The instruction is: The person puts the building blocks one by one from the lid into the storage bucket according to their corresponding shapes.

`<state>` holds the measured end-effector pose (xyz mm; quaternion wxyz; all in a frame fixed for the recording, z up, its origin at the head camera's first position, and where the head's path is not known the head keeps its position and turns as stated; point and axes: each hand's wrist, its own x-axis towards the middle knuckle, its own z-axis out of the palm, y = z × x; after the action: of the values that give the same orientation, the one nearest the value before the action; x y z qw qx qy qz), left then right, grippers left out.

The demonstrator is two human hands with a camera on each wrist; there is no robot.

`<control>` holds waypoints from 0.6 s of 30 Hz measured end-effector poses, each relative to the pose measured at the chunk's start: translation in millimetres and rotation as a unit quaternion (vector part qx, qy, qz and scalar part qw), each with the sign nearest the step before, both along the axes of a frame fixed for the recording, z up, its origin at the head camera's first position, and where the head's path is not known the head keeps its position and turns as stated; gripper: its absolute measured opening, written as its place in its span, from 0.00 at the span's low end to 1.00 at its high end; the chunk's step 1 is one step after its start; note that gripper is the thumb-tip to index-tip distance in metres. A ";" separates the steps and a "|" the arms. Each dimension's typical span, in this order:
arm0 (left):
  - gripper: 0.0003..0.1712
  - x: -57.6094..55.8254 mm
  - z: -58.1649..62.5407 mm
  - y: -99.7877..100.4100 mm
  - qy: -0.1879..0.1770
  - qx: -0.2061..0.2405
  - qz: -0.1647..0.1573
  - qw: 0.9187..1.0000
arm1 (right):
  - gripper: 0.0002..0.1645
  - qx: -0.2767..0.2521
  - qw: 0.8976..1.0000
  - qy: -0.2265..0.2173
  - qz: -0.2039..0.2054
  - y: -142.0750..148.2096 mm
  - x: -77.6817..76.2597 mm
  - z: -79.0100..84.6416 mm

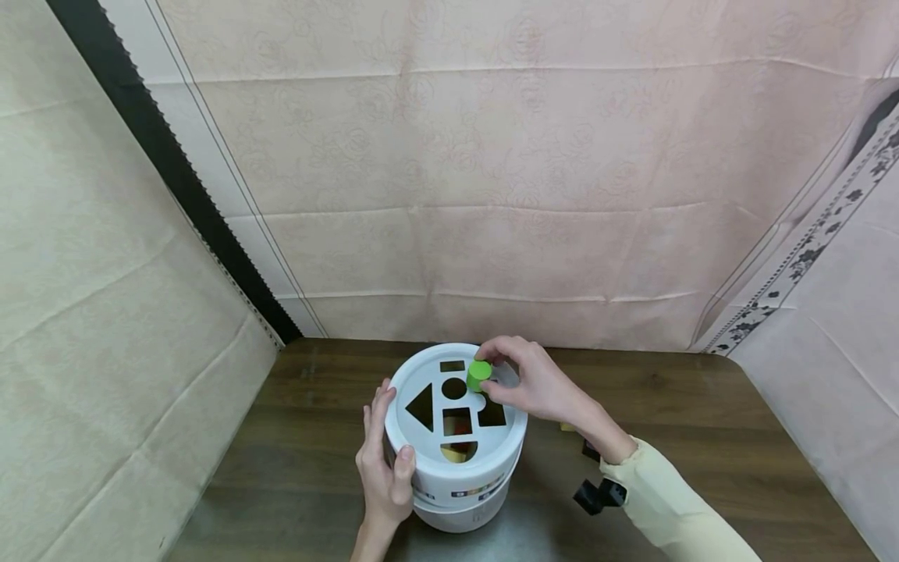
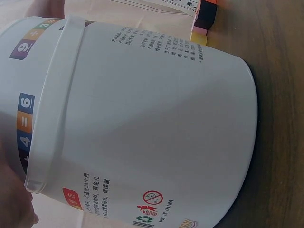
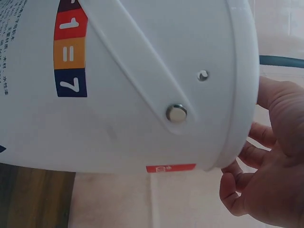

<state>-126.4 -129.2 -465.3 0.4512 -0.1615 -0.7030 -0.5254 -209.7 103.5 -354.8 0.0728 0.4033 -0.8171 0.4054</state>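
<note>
A white bucket (image 1: 463,499) with a white lid (image 1: 400,414) stands on the table. Shaped holes are cut through the lid, and colored pieces show inside through the lower ones. My left hand (image 1: 384,460) rests against the lid's left side, its fingers fairly straight and the thumb at the front of the rim. Between thumb and fingers, my right hand (image 1: 537,381) pinches a green cylinder block (image 1: 479,375), just right of the round hole (image 1: 453,388). The right wrist view shows the right hand (image 3: 270,161) beyond the lid's edge, with the block hidden.
Right of the bucket, partly under the right forearm, lie black blocks (image 1: 598,496) and a bit of yellow. In the left wrist view, yellow, black and orange pieces (image 2: 204,19) show beyond the bucket. Light cloth (image 1: 492,195) rises behind the brown wooden table (image 1: 302,468).
</note>
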 end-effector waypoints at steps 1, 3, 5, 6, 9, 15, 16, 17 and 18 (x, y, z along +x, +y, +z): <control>0.35 0.1 0.1 -0.1 -0.001 0.000 0.000 1.000 | 0.20 0.002 1.000 0.002 0.002 -1.6 -0.8 -0.2; 0.35 0.1 0.2 -0.3 -0.002 -0.001 -0.001 1.000 | 0.20 0.005 1.000 0.003 0.006 -4.3 -2.3 -0.7; 0.35 0.2 0.5 -0.2 -0.003 -0.001 -0.001 1.000 | 0.19 0.007 1.000 0.004 0.009 -6.6 -3.4 -0.8; 0.35 0.2 0.6 -0.1 -0.003 -0.001 -0.002 1.000 | 0.19 0.009 1.000 0.004 0.010 -7.8 -3.8 -0.8; 0.35 0.2 0.9 0.0 -0.005 -0.001 -0.002 1.000 | 0.18 0.013 1.000 0.000 0.013 -10.6 -4.3 -1.0; 0.35 0.8 1.2 -0.2 -0.005 -0.003 0.000 1.000 | 0.17 0.022 1.000 0.006 0.017 -16.6 -3.5 0.2; 0.35 0.9 1.2 -0.2 -0.006 -0.003 0.000 1.000 | 0.18 0.023 1.000 0.007 0.018 -17.7 -3.4 0.5; 0.35 1.1 1.3 -0.3 -0.006 -0.004 0.000 1.000 | 0.18 0.023 0.999 0.009 0.019 -18.8 -3.2 1.0; 0.35 1.2 1.5 -0.4 -0.006 -0.004 0.001 1.000 | 0.18 0.024 0.999 0.010 0.021 -19.8 -3.1 1.3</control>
<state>-125.2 -129.6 -463.9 0.4466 -0.1593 -0.7080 -0.5234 -212.7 83.6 -353.5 0.0625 0.4260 -0.8170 0.3835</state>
